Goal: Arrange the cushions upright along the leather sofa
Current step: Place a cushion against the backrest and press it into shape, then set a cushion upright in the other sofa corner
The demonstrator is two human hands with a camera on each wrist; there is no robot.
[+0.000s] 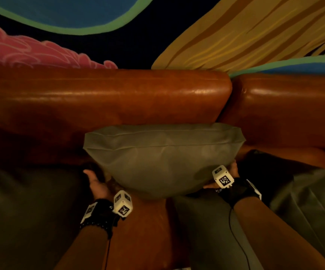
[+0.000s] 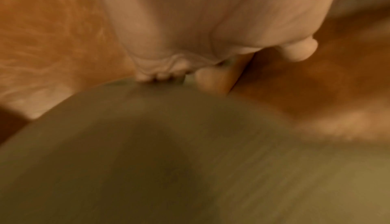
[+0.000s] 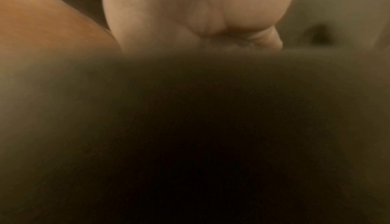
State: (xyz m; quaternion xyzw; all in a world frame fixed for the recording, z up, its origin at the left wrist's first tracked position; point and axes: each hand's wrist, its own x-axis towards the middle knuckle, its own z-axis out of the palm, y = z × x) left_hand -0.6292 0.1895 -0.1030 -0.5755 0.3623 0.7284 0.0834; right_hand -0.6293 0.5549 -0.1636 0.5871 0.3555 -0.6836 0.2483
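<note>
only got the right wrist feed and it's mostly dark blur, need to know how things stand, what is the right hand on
Observer: The right hand holds the right end of a grey-green cushion.
Operator: and the other hand
Observer: The left hand holds the cushion's left end, fingers curled at its edge.
Operator: where is the cushion
Observer: It stands on its edge against the backrest of the leather sofa.
Operator: any more cushions
Observer: One lies at the left, another at the right.

The sofa is shiny reddish brown. The cushion is plain grey-green. The wall is dark, with a pink shape, yellow stripes and blue bands edged in green. The wrist cubes are white with black squares.
</note>
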